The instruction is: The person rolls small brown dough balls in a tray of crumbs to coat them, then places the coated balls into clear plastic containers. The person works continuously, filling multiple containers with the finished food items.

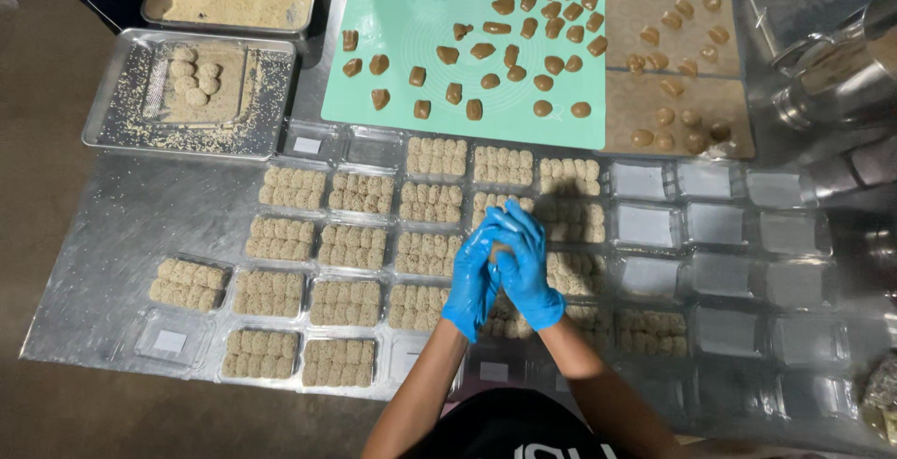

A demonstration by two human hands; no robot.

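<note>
The left hand (pixel 470 281) and the right hand (pixel 523 263), both in blue gloves, are pressed palm to palm above the filled trays (pixel 348 246) on the metal bench (pixel 140 216), their grip closed on a small brown dough piece (pixel 502 253) that barely shows between the palms. The piece appears light, soft and easily deformed, likely a little tacky, so it is best held with gentle, even palm pressure rather than a fingertip pinch. Similar uncoated pieces lie well apart on the green mat (pixel 411 29) beyond the trays.
</note>
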